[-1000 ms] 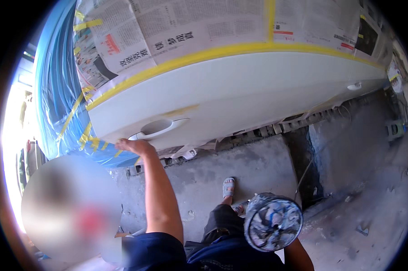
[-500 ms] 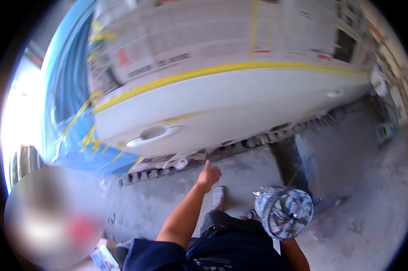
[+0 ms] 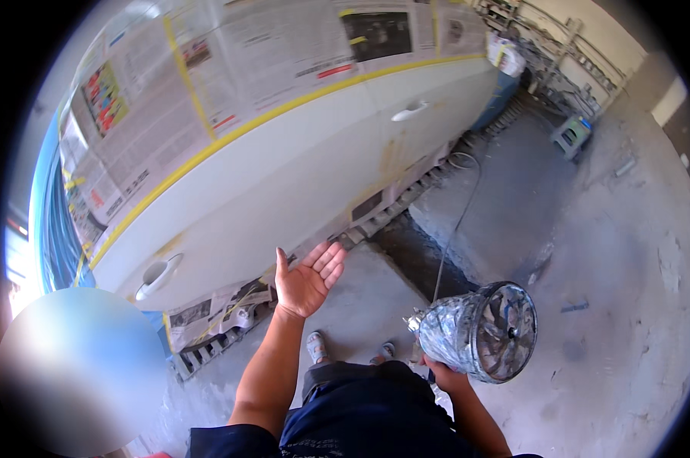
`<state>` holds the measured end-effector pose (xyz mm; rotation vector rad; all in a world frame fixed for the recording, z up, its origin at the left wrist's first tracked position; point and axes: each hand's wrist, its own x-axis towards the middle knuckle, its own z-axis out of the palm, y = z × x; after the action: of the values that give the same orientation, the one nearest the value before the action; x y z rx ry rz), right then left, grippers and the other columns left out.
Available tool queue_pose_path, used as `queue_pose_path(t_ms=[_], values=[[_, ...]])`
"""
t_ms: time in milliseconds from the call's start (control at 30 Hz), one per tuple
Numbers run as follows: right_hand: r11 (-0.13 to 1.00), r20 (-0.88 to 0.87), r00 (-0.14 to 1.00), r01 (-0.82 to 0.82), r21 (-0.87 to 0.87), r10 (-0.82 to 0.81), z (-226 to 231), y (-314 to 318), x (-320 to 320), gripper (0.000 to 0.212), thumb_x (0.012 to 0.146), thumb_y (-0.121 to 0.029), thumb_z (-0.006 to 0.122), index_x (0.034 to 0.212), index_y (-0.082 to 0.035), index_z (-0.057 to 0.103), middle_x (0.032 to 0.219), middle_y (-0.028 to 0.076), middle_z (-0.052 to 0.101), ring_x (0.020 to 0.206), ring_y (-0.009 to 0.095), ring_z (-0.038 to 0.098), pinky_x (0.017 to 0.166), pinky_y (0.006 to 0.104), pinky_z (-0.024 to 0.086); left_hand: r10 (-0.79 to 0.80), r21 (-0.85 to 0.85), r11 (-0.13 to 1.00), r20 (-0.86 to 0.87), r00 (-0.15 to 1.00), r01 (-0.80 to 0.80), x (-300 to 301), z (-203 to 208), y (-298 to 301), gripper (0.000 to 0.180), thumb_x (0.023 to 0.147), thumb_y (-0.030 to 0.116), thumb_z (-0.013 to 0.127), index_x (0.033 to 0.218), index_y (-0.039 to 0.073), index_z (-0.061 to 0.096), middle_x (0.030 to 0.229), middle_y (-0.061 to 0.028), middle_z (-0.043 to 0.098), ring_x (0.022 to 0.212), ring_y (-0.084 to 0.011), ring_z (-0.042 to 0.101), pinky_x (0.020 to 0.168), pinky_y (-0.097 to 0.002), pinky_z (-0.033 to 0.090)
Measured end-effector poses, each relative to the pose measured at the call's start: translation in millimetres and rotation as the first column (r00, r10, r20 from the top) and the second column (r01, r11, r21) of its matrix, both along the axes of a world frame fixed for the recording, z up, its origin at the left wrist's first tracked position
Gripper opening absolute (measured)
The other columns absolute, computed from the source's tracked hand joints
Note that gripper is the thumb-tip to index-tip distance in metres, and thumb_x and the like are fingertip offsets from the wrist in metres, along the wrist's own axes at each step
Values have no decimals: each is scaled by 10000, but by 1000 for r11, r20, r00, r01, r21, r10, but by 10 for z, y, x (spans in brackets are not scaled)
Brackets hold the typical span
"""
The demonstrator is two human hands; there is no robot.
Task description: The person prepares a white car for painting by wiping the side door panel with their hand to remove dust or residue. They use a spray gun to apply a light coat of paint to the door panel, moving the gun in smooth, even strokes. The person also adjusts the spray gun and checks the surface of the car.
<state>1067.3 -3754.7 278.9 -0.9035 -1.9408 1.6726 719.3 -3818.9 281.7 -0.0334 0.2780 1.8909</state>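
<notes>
My left hand (image 3: 307, 284) is held out palm up in front of the car's side, its fingers stretched out and holding nothing. In my right hand (image 3: 446, 375) is a paint spray gun (image 3: 456, 328) with a large, paint-splattered cup, its round end tilted up toward me. The fingers wrap round its handle, partly hidden below the cup. Beyond my hands lies the pale car side (image 3: 284, 175) with two door handles and brownish patches. Newspaper (image 3: 276, 46) edged with yellow tape (image 3: 230, 137) covers the part above it.
A thin hose (image 3: 456, 229) runs over the floor near the spray gun. A dark recess (image 3: 417, 248) with a raised edge cuts the grey floor. Blue plastic sheeting (image 3: 51, 221) hangs at the left; a greenish container (image 3: 570, 136) stands far right, near cluttered racks (image 3: 566, 65).
The view has swung rightward along the car. My left hand has turned palm up with its fingers spread. My right hand now shows on the spray gun, whose cup has tipped sideways.
</notes>
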Motion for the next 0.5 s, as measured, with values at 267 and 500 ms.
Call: queue_pose_path(t_ms=[267, 500], values=[[999, 242, 970, 39, -14, -35, -568, 135, 1492, 180, 885, -139, 645, 1025, -26, 649, 838, 42, 642, 832, 150, 601, 782, 295, 475, -132, -426, 904, -317, 939, -17, 854, -139, 829, 317, 1000, 299, 448, 739, 131, 389, 616, 26, 269, 586, -139, 334, 547, -311, 324], [990, 205, 969, 140, -10, -135, -398, 32, 1656, 170, 876, -125, 661, 1014, -28, 648, 839, 47, 655, 813, 151, 617, 748, 298, 490, -345, -391, 912, -579, 738, 120, 1091, -127, 1165, 486, 1005, 381, 403, 1349, 37, 426, 1223, -144, 533, 980, -242, 596, 733, -323, 473]])
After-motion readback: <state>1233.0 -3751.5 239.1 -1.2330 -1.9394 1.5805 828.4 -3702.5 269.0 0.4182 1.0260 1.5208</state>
